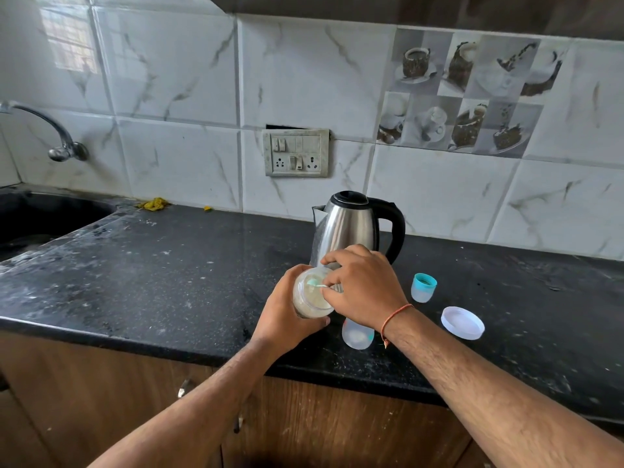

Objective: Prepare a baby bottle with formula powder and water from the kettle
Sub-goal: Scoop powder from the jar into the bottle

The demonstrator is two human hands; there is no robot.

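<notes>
A: Nearest us, at six o'clock, our two forearms reach over the edge of the black speckled stone counter (169, 265). What do we hold?

B: Our left hand (283, 312) is curled round a clear plastic jar of pale formula powder (309, 298), tipped toward us with its mouth open. Our right hand (364, 285) pinches a small teal-and-white plastic scoop (315, 283) inside that mouth, the fingers narrowed on its handle.

A: And the bottle?

B: The clear plastic baby bottle (356, 334) stands on the counter just below our right wrist, partly hidden by it. We cannot tell from here whether it has any powder or water in it.

A: So how far along are we?

B: Early, we judge. The flat round white jar lid (462, 323) lies off at four o'clock from the hands, and the teal-collared bottle top with its frosted cap (423, 288) stands apart at three o'clock, so both containers are opened. The scooping is in hand.

A: What is left?

B: Carrying powder across to the bottle, then the water. The stainless steel electric kettle with the black handle (351, 228) sits behind our hands at twelve o'clock, lid down and untouched. Then the top goes back on.

A: Farther off?

B: A switch and socket plate (296, 153) on the marble-look tiles, and a chrome tap (50, 136) over the dark sink (50, 214) at ten o'clock.
</notes>
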